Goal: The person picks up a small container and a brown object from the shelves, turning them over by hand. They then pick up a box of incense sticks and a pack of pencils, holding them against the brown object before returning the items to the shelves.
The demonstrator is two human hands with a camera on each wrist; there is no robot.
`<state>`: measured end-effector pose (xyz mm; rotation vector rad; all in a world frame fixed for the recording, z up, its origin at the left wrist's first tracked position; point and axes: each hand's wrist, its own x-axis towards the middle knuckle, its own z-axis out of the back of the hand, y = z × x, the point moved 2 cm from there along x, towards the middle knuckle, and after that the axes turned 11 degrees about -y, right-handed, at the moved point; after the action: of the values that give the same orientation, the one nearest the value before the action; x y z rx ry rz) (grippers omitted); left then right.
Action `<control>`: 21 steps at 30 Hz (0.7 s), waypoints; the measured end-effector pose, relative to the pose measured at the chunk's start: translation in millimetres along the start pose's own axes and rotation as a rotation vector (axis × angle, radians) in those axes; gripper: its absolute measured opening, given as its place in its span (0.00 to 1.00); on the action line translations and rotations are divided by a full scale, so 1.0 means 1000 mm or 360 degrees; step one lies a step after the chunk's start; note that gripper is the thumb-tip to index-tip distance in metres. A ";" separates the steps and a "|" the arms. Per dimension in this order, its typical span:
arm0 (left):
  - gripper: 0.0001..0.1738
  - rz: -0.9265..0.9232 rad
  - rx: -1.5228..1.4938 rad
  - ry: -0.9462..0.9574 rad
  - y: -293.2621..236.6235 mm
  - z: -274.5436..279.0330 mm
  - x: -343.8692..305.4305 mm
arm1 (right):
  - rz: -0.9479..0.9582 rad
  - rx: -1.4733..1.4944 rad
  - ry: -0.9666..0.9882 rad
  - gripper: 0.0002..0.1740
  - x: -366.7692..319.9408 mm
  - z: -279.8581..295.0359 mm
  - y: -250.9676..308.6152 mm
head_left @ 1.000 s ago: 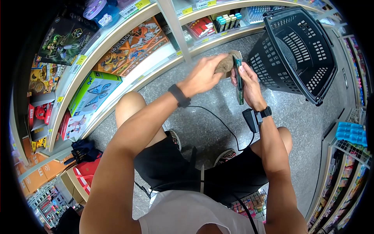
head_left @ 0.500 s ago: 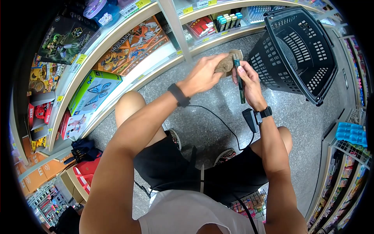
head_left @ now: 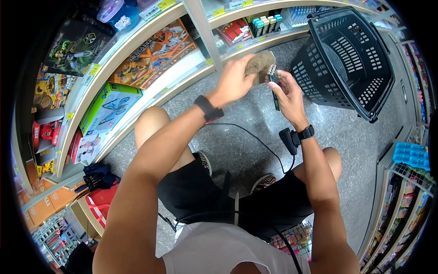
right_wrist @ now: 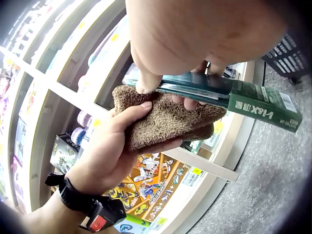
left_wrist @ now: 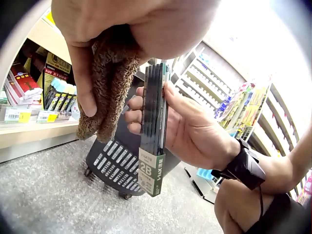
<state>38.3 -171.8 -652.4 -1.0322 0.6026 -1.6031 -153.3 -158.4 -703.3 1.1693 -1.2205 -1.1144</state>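
Observation:
My left hand [head_left: 233, 82] grips a folded brown plush cloth [right_wrist: 168, 119], thumb on one face and fingers behind it. In the right hand [head_left: 290, 98] is a slim pack of pencils [left_wrist: 153, 112], dark barrels under clear wrap with a green-and-white 2B label [left_wrist: 150, 170] at one end. Thumb and fingers pinch it by its sides. The cloth lies right up against the pack in the right wrist view. From the head, both are held out in front of the chest, over the floor.
A black slotted shopping basket [head_left: 315, 77] stands just beyond the right hand. Curved shelves with boxed toys [head_left: 153, 55] and stationery run along the left and front. Another rack [head_left: 388, 219] stands at the right. A thin black cable [head_left: 255, 137] hangs between the wrists.
The left hand and cloth have shifted a little left and up in the head view. The pencil pack has moved slightly left, and its face has turned.

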 end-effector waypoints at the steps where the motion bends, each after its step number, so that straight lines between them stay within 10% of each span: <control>1: 0.28 0.0011 -0.0012 0.0014 0.001 0.000 0.000 | 0.0024 -0.0027 0.0003 0.19 0.000 0.001 0.000; 21: 0.30 -0.0158 -0.0049 0.0052 -0.003 -0.007 0.001 | 0.0282 -0.0728 -0.0050 0.19 0.002 0.010 0.011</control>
<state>30.3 -172.8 -653.3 -1.0747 0.6078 -1.7046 -163.5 -160.1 -692.3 0.6861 -0.9994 -1.1996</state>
